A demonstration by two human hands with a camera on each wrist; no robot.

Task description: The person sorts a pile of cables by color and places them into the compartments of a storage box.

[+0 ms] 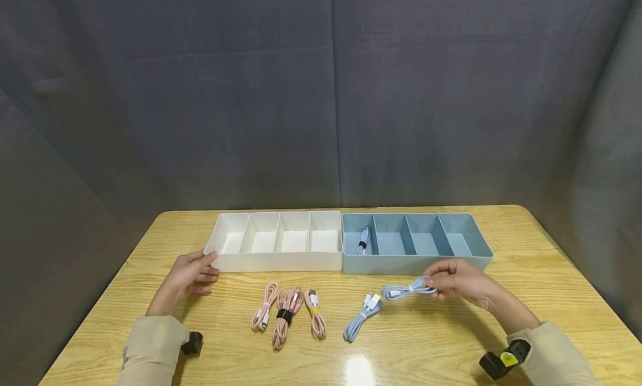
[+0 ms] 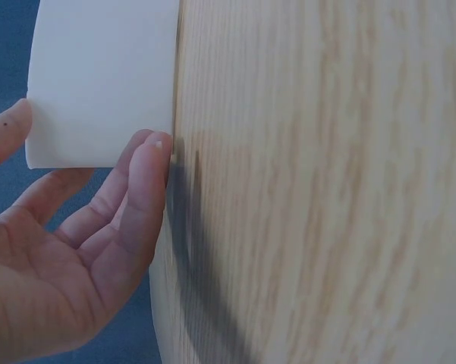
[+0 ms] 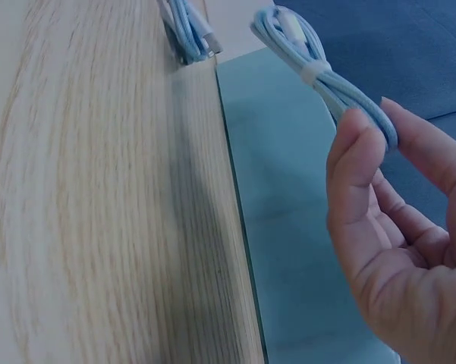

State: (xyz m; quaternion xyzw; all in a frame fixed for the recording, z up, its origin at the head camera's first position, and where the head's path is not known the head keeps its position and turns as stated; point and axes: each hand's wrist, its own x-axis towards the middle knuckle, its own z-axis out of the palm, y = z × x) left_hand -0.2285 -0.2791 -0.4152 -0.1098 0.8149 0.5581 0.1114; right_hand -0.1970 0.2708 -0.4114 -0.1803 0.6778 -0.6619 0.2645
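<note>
Over table, blue cable, pinched in right hand

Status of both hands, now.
Left hand: open, touching the end of the white tray.
Right hand: closed, pinching a coiled blue cable.

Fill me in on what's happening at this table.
A person's right-hand grip pinches a coiled, tied light-blue cable, held up near the front of the blue plastic four-compartment box. Their left-hand grip touches the left end of the white plastic four-compartment box. One bundled light-blue cable sits in the blue box's leftmost compartment. Another coiled light-blue cable and three pink cables lie on the wooden table.
</note>
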